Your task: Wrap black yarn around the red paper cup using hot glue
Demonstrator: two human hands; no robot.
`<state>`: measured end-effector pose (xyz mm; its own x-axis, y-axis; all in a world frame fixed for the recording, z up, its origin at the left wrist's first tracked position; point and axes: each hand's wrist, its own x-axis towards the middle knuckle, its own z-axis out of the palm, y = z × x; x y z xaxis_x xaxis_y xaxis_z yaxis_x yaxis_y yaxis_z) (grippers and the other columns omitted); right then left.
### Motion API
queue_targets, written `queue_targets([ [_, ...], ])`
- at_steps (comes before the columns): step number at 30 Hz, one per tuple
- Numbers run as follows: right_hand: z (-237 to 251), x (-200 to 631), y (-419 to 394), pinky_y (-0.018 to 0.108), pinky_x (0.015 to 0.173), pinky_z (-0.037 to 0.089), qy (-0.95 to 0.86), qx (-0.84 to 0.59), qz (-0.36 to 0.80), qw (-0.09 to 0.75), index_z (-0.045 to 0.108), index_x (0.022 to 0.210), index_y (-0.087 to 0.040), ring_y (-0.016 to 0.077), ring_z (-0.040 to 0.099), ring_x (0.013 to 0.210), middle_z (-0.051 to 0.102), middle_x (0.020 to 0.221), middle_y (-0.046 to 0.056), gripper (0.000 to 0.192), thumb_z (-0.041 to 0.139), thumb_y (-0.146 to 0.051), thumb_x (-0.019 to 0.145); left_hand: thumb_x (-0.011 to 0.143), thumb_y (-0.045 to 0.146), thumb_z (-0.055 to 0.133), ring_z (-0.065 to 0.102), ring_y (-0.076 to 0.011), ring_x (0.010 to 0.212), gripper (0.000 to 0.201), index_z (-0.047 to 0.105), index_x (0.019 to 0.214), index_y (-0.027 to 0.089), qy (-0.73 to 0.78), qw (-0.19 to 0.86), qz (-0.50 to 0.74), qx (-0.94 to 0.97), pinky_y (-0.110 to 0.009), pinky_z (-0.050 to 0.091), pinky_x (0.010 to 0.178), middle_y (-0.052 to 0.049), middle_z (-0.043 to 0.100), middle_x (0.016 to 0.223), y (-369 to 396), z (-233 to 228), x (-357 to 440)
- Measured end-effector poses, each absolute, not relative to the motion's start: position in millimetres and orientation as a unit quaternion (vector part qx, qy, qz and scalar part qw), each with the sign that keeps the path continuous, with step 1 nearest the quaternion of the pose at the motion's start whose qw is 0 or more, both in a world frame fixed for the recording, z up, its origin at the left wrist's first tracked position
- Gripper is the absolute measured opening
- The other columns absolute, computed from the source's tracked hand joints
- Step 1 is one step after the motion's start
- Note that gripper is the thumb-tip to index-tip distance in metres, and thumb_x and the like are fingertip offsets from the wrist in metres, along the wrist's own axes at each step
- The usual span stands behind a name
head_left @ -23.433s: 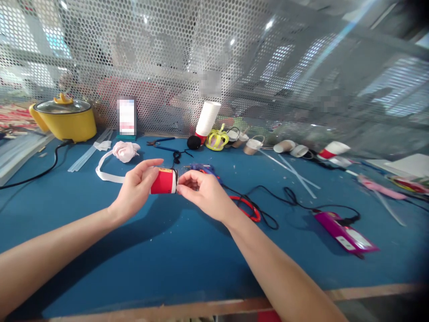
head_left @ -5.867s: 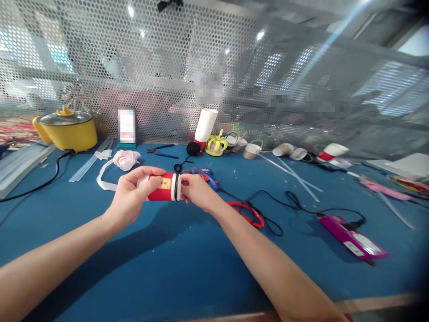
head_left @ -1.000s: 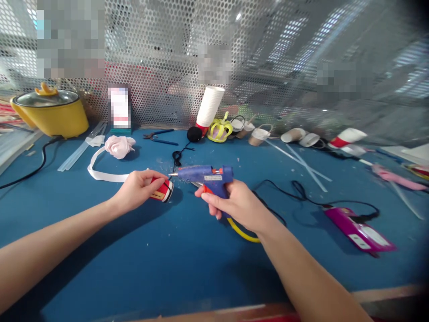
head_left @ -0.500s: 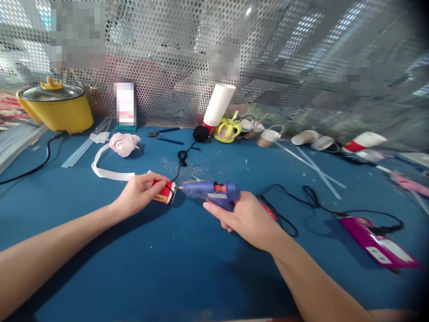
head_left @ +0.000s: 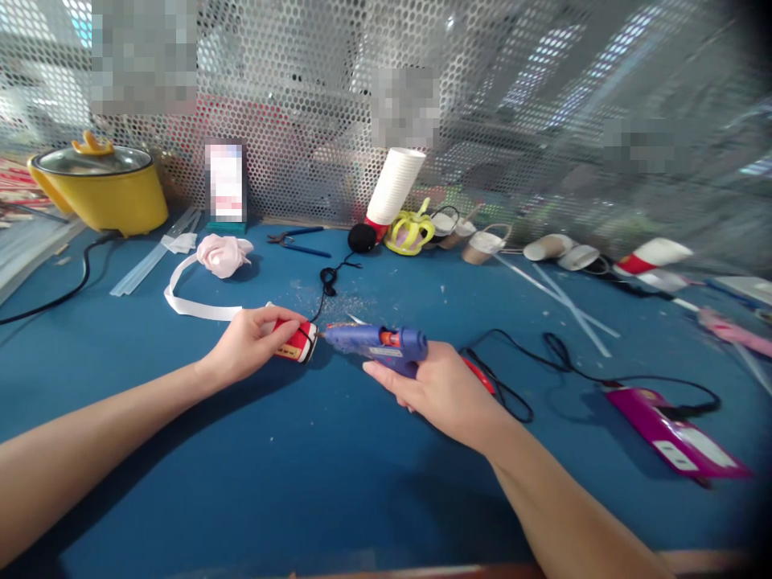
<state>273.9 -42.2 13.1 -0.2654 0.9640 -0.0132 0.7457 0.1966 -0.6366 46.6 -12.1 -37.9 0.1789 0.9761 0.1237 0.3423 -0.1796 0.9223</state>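
I'm looking down on the blue table (head_left: 314,474), and everything here turns on one line running left to right. My left hand (head_left: 250,347) is curled over the red cup (head_left: 293,342), pinning it on its side against the table, long axis lying across my view with its white-rimmed mouth facing right. My right hand (head_left: 440,390) is wrapped closed around the grip of the blue glue gun (head_left: 377,342), whose barrel lies along that same line, nozzle pointing left and just about touching the cup's rim, where a black cord (head_left: 322,289) loops round. So the cup sits directly left of the gun tip, under my left hand; the right hand is the farther of the two.

Counting, big to small: one yellow pot (head_left: 100,189) at far left, one purple box (head_left: 667,430) at right with a black cable, one tall stack of white cups (head_left: 395,183) leaning at the mesh, one glue gun, one pink fabric flower (head_left: 222,253) on a white ribbon, one red cup in hand. Several small cups lie along the back; I can't count them cleanly.
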Motion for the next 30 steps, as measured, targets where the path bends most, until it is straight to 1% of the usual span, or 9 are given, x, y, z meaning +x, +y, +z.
queue_targets([
  [3,12.8,274.4,-41.5,0.026,0.047,0.042,-0.756,-0.563,0.267,0.199,0.061,0.07,-0.023,0.0157,0.054,0.045,0.05,0.04,-0.005,0.014,0.059,-0.036,0.074,0.076,0.038,0.054,0.063,-0.0177,0.073,0.03,0.069,0.086,0.015,0.5,0.393,0.399,0.66,-0.026,0.049,0.066,-0.006,0.07,0.082,-12.1,-38.4,46.6],
  [8,11.2,274.0,-42.4,0.027,0.047,0.041,-0.756,-0.56,0.269,0.208,0.062,0.072,-0.023,0.0152,0.053,0.043,0.05,0.04,-0.005,0.013,0.059,-0.036,0.074,0.077,0.038,0.054,0.063,-0.0175,0.073,0.03,0.069,0.087,0.014,0.502,0.387,0.398,0.663,-0.026,0.049,0.067,-0.006,0.07,0.081,-12.1,-40.1,45.6],
  [11,11.1,273.5,-43.3,0.026,0.048,0.042,-0.756,-0.558,0.268,0.213,0.063,0.073,-0.023,0.0157,0.054,0.045,0.051,0.041,-0.005,0.011,0.06,-0.034,0.074,0.077,0.038,0.053,0.063,-0.0174,0.073,0.031,0.069,0.087,0.014,0.503,0.386,0.394,0.665,-0.026,0.049,0.068,-0.006,0.07,0.081,-12.5,-40.6,45.4],
  [15,12.6,272.8,-44.0,0.026,0.049,0.042,-0.756,-0.56,0.274,0.199,0.062,0.071,-0.023,0.0159,0.055,0.047,0.053,0.042,-0.004,0.01,0.061,-0.033,0.073,0.077,0.039,0.053,0.063,-0.0173,0.073,0.031,0.069,0.087,0.014,0.501,0.396,0.397,0.659,-0.026,0.049,0.067,-0.006,0.07,0.083,-13.1,-39.8,46.7],
  [21,13.6,272.6,-43.0,0.026,0.047,0.041,-0.755,-0.568,0.265,0.192,0.061,0.071,-0.022,0.014,0.05,0.041,0.051,0.04,-0.005,0.011,0.059,-0.033,0.075,0.076,0.039,0.054,0.063,-0.0171,0.073,0.031,0.068,0.087,0.014,0.501,0.398,0.4,0.656,-0.025,0.049,0.067,-0.006,0.07,0.082,-12.1,-39.8,47.1],
  [25,14.9,272.9,-44.4,0.025,0.047,0.041,-0.761,-0.561,0.264,0.19,0.062,0.071,-0.021,0.0135,0.051,0.042,0.052,0.041,-0.005,0.012,0.059,-0.033,0.074,0.076,0.038,0.054,0.062,-0.0172,0.073,0.031,0.068,0.086,0.013,0.501,0.401,0.402,0.653,-0.026,0.049,0.067,-0.007,0.07,0.083,-12.2,-40.5,47.2],
  [30,15.3,273.0,-44.5,0.024,0.048,0.041,-0.763,-0.561,0.26,0.187,0.064,0.077,-0.019,0.0126,0.05,0.041,0.051,0.04,-0.006,0.017,0.057,-0.033,0.078,0.076,0.038,0.054,0.063,-0.0171,0.071,0.032,0.068,0.087,0.011,0.493,0.411,0.406,0.65,-0.027,0.049,0.067,-0.008,0.069,0.082,-12.6,-40.6,47.7],
])
